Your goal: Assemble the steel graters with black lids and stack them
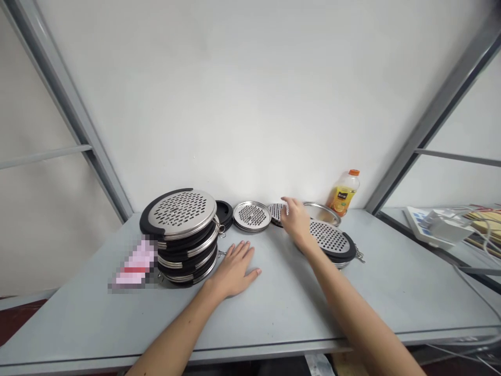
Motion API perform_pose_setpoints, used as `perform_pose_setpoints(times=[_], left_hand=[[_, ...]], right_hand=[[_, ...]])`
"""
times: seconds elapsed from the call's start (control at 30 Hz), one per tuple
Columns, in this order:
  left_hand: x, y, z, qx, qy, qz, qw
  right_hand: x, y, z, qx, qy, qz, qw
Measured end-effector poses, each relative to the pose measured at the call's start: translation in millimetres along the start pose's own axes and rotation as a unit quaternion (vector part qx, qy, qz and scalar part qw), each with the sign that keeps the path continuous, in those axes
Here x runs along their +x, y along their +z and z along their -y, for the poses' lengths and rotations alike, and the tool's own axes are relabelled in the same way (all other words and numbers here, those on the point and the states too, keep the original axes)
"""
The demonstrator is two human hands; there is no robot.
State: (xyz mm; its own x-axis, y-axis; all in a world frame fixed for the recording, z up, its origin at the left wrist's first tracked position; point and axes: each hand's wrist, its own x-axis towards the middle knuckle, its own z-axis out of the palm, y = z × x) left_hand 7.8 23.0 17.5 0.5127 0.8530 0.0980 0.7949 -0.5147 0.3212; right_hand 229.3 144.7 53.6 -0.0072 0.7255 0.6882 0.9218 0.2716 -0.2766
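My left hand (234, 270) lies flat on the table, fingers spread and nothing in it, just right of a tall stack of round metal grater discs with black rims (182, 214). At the back, my right hand (296, 219) hovers by a grater disc (276, 210), partly covering it; its visible fingers are apart and hold nothing I can see. Left of that disc sits a small pile of silver grater discs (252, 215). Beside my right wrist is a lower stack of black-rimmed grater discs (332, 239) with a wire clasp sticking out.
A black round piece (223, 213) stands behind the tall stack. Further right are a plain metal ring (326, 213) and an orange-capped juice bottle (345, 193) against the wall. A pixelated pink item (136, 263) lies left. A power strip (425, 224) with cables is at the right edge.
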Motion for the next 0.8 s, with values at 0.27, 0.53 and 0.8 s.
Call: perform_pose_setpoints(times=[0.27, 0.53, 0.8], left_hand=[[0, -1.8, 0, -0.002, -0.002, 0.014, 1.000], [-2, -5.6, -3, -0.003, -0.003, 0.014, 1.000], [-2, -3.6, -1, -0.011, 0.001, 0.006, 1.000]], right_hand=[[44, -19, -63, -0.171, 0.195, 0.241, 0.935], [33, -11, -83, -0.173, 0.236, 0.246, 0.924], [42, -26, -96, -0.155, 0.210, 0.157, 0.953]])
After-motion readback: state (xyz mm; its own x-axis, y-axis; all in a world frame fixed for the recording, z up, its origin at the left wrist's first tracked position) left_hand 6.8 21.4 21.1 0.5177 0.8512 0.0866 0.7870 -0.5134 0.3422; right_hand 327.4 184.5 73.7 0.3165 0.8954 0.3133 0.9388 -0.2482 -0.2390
